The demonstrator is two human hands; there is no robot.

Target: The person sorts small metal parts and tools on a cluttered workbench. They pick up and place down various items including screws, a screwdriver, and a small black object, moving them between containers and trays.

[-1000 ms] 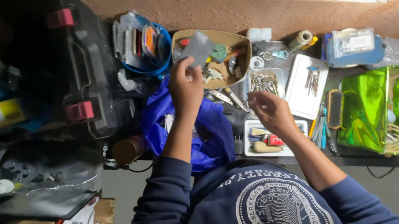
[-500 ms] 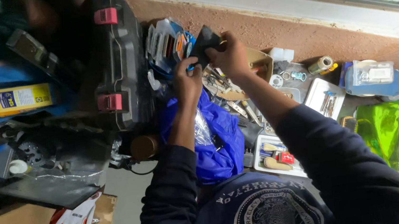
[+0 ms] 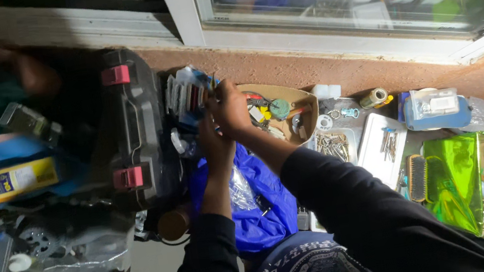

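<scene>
Two hands meet at upper centre of the frame, both forearms in dark sleeves reaching up from the bottom. The right hand is closed, pinching the clear packet bundle; the left hand sits just below it, fingers curled, though what it grips cannot be told. The bundle's long axis runs up and down the frame, beside the black tool case. Right of the hands, a tan tray holds small hardware, and a white tray holds screws.
</scene>
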